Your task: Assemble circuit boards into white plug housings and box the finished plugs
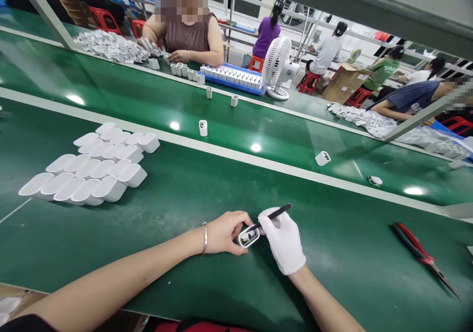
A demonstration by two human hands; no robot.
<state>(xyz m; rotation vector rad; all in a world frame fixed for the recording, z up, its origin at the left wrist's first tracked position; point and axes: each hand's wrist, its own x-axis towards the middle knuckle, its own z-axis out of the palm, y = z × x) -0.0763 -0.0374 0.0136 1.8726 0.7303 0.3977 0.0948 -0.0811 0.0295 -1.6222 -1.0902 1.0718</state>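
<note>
Bare, with a bracelet at the wrist, my left hand (227,232) is wrapped round a small white casing (249,237). The casing's open end faces me and shows electronic parts inside. My right hand (284,241), in a white glove, holds black tweezers (275,214) slanting down to the casing. The tweezers' tips are at the casing's upper rim; their exact contact is too small to tell. Several white casings (90,167) stand in staggered rows on the green table (177,282), to the left of my hands.
Red-handled pliers (419,248) lie at the right. Behind a pale rail (229,153), a green belt (155,106) carries scattered casings (322,158) and a small part (375,180). Across it, a person (192,34) works by a blue tray (254,89) and a white fan (277,63).
</note>
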